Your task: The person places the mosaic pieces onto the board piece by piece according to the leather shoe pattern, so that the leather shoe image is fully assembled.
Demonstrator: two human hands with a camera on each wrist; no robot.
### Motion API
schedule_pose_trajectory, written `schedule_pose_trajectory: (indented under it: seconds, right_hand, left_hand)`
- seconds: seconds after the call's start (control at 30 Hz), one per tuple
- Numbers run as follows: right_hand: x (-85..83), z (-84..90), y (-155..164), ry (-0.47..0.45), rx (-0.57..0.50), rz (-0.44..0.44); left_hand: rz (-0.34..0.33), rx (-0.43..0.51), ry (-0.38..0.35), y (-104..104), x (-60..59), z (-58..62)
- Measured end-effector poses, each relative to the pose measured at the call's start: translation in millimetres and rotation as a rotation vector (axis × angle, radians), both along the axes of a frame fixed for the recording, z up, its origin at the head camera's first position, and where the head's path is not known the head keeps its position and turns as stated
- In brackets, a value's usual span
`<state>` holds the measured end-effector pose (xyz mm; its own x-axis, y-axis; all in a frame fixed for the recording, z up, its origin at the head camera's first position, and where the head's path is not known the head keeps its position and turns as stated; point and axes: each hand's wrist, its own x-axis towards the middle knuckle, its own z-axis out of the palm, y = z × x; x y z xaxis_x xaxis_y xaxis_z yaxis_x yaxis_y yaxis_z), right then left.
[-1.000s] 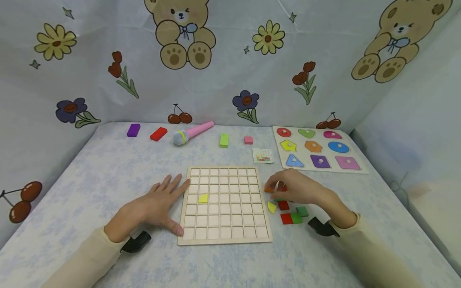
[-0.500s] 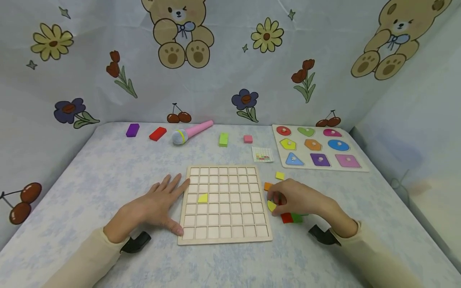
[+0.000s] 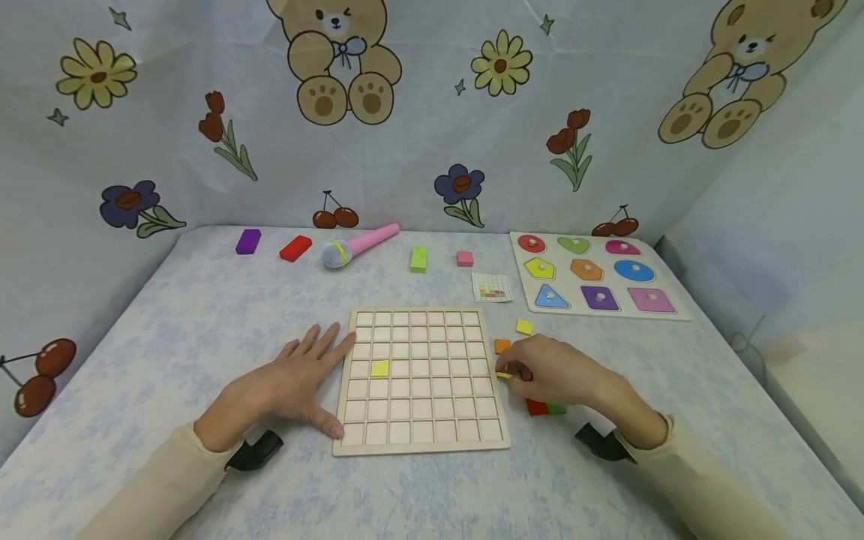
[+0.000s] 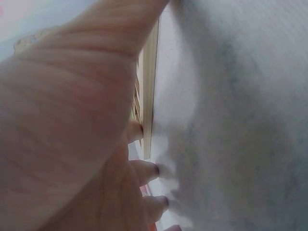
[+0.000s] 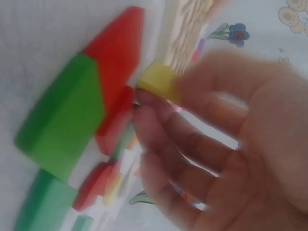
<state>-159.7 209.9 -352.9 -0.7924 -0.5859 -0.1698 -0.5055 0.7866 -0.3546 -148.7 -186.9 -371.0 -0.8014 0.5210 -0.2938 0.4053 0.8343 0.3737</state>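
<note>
Yellow tile (image 3: 504, 375) is pinched in the right hand's (image 3: 550, 371) curled fingertips just off the grid board's (image 3: 421, 447) right edge, left hand (image 3: 286, 390) flat with fingers spread bracing it, so I'd guess it's mid-pickup and next needs lining up over an empty cell.

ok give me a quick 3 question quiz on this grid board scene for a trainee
1. True or false: the right hand pinches a yellow piece.
2. How many pieces sit in the grid board? A) none B) one C) three
3. Fill in: the left hand lies flat on the table, touching the board's ____ edge.

Key: 1 true. 2 B, the yellow tile. 3 left.
</note>
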Motion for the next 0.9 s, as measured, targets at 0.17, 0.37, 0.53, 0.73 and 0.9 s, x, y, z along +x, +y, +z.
schedule_pose_trajectory:
  seconds: [0.17,0.37,0.53,0.73,0.9]
  right_hand:
    - [0.3,-0.1,-2.1,0.062,0.019,0.007]
    - [-3.1,8.0,-7.7,0.118,0.038,0.002]
    - [-9.1,18.6,-26.0,0.119,0.026,0.041]
    - [-16.9,22.4,-53.2,0.099,0.010,0.083]
    - [-23.9,20.3,-71.1,0.091,-0.039,0.128]
  left_hand:
    - [-0.001,0.003,-0.007,-0.2,-0.2,-1.2]
    - [0.012,-0.001,-0.009,-1.0,0.0,-1.6]
    - [0.014,0.002,-0.011,-0.7,0.2,-0.3]
    - [0.014,0.002,-0.013,-1.3,0.1,-1.0]
    - [0.020,0.002,-0.021,-1.1,0.1,-1.2]
